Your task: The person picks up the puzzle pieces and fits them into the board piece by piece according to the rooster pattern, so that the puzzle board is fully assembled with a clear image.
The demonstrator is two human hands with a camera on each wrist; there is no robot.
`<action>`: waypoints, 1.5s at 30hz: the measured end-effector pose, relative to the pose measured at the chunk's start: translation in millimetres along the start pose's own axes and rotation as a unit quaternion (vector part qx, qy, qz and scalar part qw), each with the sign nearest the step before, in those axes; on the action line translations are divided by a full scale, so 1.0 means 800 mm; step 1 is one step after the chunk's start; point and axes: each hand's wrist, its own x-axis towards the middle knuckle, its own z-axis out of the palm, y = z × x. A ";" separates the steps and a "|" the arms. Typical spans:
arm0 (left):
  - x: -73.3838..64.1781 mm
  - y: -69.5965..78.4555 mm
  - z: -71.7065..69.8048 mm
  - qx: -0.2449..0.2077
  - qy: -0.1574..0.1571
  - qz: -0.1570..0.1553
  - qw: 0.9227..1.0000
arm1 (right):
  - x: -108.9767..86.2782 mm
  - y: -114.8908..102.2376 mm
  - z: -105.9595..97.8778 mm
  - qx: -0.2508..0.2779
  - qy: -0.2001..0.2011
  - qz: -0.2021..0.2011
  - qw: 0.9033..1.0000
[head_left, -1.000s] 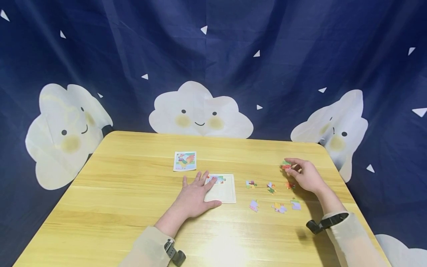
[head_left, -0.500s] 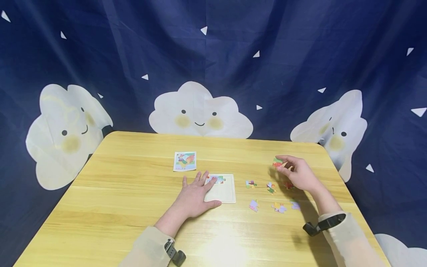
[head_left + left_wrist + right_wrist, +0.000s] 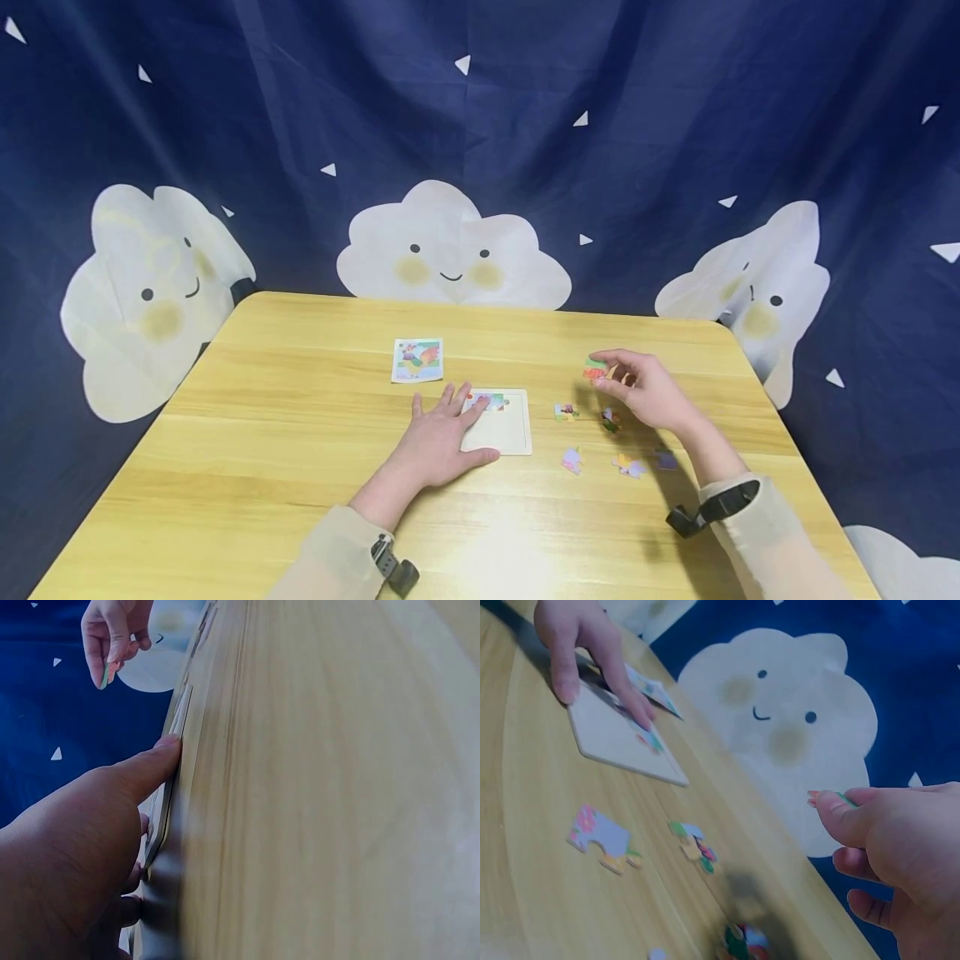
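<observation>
Your right hand (image 3: pixel 648 392) pinches puzzle piece (image 3: pixel 595 369) above bench (image 3: pixel 225 433), right of tray (image 3: pixel 502 435); loose pinch could drop it. Your left hand (image 3: pixel 441 443), spread wide on tray; sideways push could skew pieces inside (image 3: pixel 497 403).

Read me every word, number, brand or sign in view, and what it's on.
No readable text in any view.
Picture card: any lettering is too small to read.
Puzzle board, loose puzzle pieces: nothing legible.
Black wrist straps: nothing legible.
Backdrop: no lettering visible.
</observation>
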 end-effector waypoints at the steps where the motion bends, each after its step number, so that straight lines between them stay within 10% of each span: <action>1: 0.000 0.000 -0.001 0.001 -0.001 -0.001 1.000 | 0.001 -0.002 0.003 0.003 -0.003 -0.001 1.000; 28: 0.000 0.001 -0.003 0.001 -0.012 -0.006 1.000 | 0.030 -0.022 0.086 0.089 -0.069 -0.020 0.993; 45: 0.000 -0.001 0.000 -0.002 -0.012 -0.008 1.000 | 0.040 -0.025 0.127 0.030 -0.093 -0.053 0.994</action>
